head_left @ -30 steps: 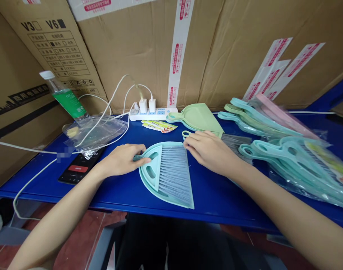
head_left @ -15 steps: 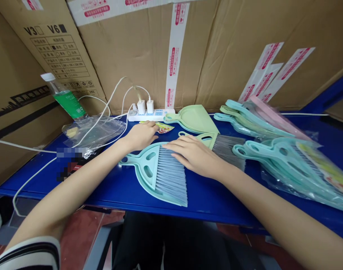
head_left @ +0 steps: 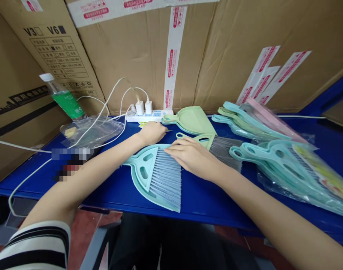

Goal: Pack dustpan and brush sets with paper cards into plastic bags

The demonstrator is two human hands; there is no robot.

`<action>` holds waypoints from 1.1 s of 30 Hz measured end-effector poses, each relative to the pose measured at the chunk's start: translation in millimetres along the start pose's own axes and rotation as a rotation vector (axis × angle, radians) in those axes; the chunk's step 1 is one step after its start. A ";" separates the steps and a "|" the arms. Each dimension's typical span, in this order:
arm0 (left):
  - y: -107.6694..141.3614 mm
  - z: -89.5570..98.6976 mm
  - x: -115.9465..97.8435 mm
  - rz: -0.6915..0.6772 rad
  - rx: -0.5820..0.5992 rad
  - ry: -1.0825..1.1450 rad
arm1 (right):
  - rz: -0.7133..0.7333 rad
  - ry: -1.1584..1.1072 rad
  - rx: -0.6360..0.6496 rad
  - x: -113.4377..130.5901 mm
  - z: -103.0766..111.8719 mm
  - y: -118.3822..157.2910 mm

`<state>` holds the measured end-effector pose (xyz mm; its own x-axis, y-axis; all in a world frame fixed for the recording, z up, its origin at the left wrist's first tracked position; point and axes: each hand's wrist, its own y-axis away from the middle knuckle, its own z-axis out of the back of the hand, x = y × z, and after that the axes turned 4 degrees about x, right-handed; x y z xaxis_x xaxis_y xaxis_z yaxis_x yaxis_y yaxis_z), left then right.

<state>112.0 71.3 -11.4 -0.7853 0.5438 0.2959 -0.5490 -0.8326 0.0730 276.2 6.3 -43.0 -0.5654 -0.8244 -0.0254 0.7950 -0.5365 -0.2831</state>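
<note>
A light blue dustpan (head_left: pixel 136 182) lies on the blue table with a matching brush (head_left: pixel 166 180) on top of it. Over the upper edge of this set is my right hand (head_left: pixel 192 155), its fingertips at the bristles; whether they grip anything is unclear. My left hand (head_left: pixel 154 132) rests further back, fingers bent down, over a small colourful packet (head_left: pixel 142 124); its fingertips are partly hidden. Just behind my right hand are a green brush (head_left: pixel 206 140) with grey bristles and a green dustpan (head_left: pixel 192 118).
Bagged blue, green and pink dustpan sets (head_left: pixel 295 165) cover the right side. A power strip (head_left: pixel 160 114) with chargers stands at the back. A bottle (head_left: pixel 67 101), plastic bag (head_left: pixel 96 131) and white cables are at left. Cardboard (head_left: pixel 230 56) walls the back.
My left hand has moved right over the packet, and its fingers have bent down. The view has shifted slightly. My right hand stays near the bristles, its fingers closer together.
</note>
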 end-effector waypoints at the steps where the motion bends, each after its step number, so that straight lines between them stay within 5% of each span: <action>1: 1.0 0.7 0.0 -0.009 -0.004 0.002 | -0.011 0.011 0.006 0.2 0.9 0.0; 11: 23.0 3.3 8.1 -0.049 -0.101 0.040 | -0.057 0.126 0.064 0.0 13.7 2.1; 15: 53.8 0.3 12.4 -0.263 -0.348 0.151 | -0.077 0.154 0.072 0.3 15.3 1.1; 18: 77.4 -3.6 11.3 -0.469 -0.409 0.206 | -0.106 0.161 0.070 1.3 15.8 0.0; 21: 92.2 -8.1 6.0 -0.621 -0.398 0.262 | -0.154 0.158 0.072 2.4 16.3 -0.3; 33: 109.6 -14.1 -11.4 -0.753 -0.302 0.351 | -0.253 0.079 0.117 -0.3 15.1 3.1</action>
<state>56.8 -24.7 -20.2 -0.1995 0.9790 -0.0422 -0.9692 -0.2035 -0.1388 282.1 2.2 -29.3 -0.7608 -0.6476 -0.0436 0.6438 -0.7444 -0.1772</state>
